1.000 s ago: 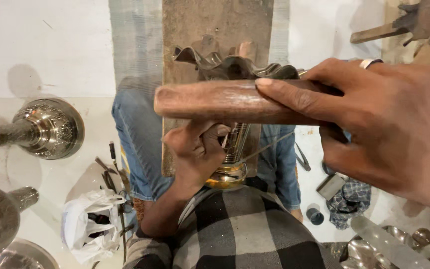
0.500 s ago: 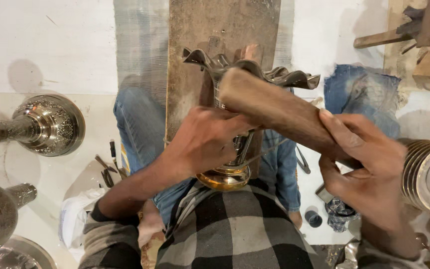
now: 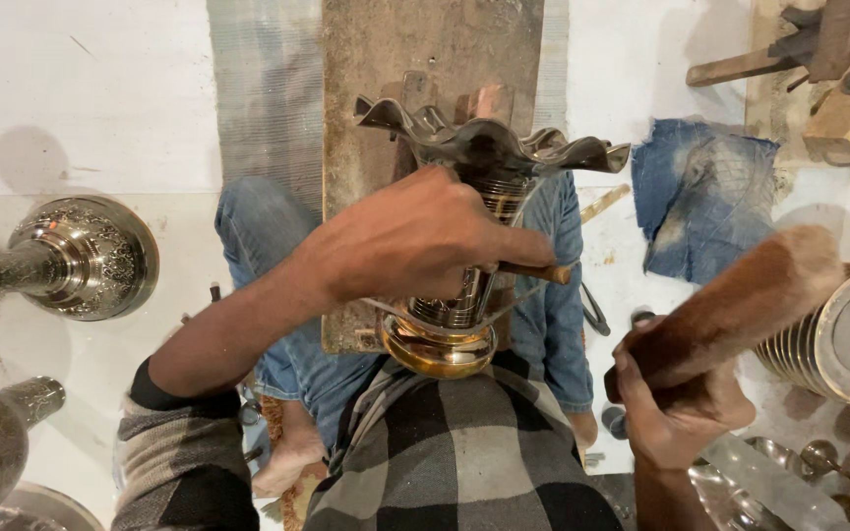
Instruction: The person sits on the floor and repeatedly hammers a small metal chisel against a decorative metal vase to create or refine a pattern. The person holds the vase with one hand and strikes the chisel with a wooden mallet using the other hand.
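L hand (image 3: 415, 241) closed on a thin punch tool (image 3: 533, 270), tip against fluted metal vase (image 3: 474, 197) lying on wooden plank (image 3: 386, 88) btwn knees. R hand (image 3: 676, 398) gripping wooden mallet (image 3: 740, 300), raised well right of vase.

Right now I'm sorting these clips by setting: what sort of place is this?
Probably a metalworker's floor workshop. The left hand steadies a fluted metal vase on a wooden plank, the right hand grips a wooden mallet, and an engraved metal vessel lies nearby.
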